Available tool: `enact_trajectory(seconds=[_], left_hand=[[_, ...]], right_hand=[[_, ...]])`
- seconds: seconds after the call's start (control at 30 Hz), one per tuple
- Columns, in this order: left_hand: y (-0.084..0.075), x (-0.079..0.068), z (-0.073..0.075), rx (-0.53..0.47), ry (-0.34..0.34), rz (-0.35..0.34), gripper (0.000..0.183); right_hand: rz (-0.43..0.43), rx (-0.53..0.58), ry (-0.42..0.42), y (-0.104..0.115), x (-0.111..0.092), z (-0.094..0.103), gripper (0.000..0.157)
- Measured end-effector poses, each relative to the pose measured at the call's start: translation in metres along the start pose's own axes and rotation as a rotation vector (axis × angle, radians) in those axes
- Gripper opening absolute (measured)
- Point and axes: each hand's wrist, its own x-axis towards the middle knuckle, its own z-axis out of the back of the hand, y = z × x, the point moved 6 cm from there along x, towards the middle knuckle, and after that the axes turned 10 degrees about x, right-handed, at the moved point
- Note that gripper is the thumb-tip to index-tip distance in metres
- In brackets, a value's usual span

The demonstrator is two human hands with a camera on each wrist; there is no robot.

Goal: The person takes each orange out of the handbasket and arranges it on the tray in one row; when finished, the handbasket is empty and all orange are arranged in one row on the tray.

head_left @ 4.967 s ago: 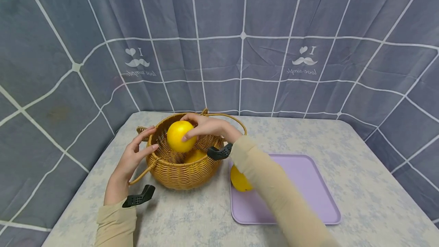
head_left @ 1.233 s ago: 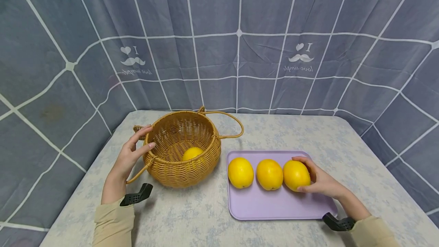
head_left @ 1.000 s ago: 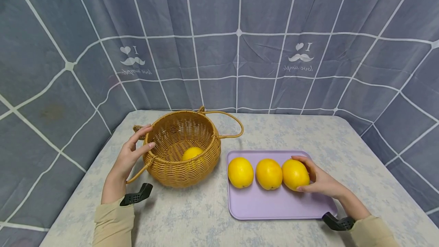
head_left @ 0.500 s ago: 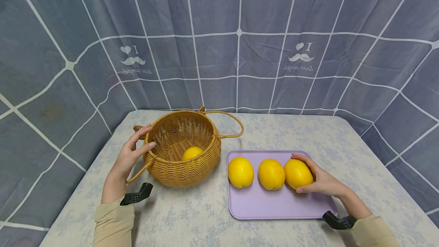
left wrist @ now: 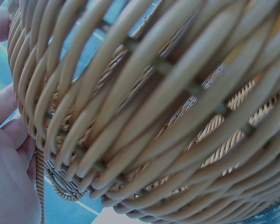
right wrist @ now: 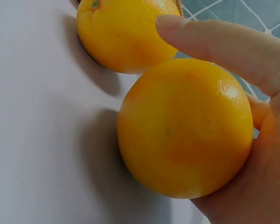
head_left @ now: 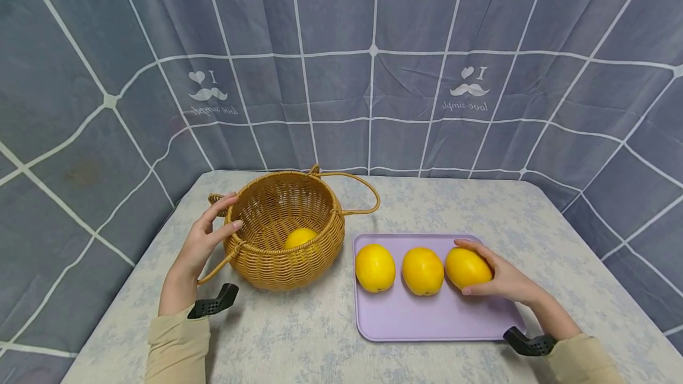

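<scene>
A round wicker basket [head_left: 288, 268] stands at the left, its rim under the thumb and fingers of my left hand [head_left: 200, 242]. Inside it lies one orange [head_left: 300, 237], partly hidden by the near wall. Three oranges sit in a row on a lilac tray [head_left: 421, 322]: a left orange [head_left: 375, 268], a middle orange [head_left: 423, 271] and a right orange [head_left: 467, 270]. My right hand [head_left: 507, 280] curls round the right orange from its right side. In the right wrist view, that held orange [right wrist: 184, 130] is close to the tray, with the thumb apart from its surface.
One basket handle [head_left: 373, 200] sticks out to the right, above the tray's far left corner. A patterned cloth [head_left: 288, 342] covers the table. Behind it hangs a grey-blue checked curtain [head_left: 341, 93].
Five seconds ago my right hand held an orange in the basket; now three oranges show on the tray. Lately the right orange shifted slightly right, parting from the middle one. My left hand stayed put.
</scene>
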Motion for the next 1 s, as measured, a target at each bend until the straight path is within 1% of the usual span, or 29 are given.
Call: enact_trajectory(seconds=[0.27,0.5,0.63,0.73,0.83,1.0], left_hand=[[0.001,0.0,0.0,-0.001,-0.001,0.006,0.054],[0.001,0.0,0.0,0.001,-0.002,0.01,0.054],[0.0,0.0,0.0,0.004,-0.003,0.012,0.055],[0.0,0.001,0.0,0.009,-0.005,0.014,0.055],[0.0,0.001,0.0,0.012,-0.006,0.015,0.055],[-0.001,0.0,0.0,0.009,-0.004,0.018,0.056]], right_hand=[[-0.016,0.006,-0.006,0.005,0.002,0.007,0.076],[0.035,0.015,0.014,0.02,0.004,0.013,0.068],[0.043,0.02,0.042,0.031,0.008,0.016,0.066],[0.064,0.028,0.067,0.042,0.014,0.018,0.065],[0.101,0.05,0.101,0.055,0.022,0.017,0.064],[0.143,0.042,0.156,0.08,0.04,0.014,0.062]])
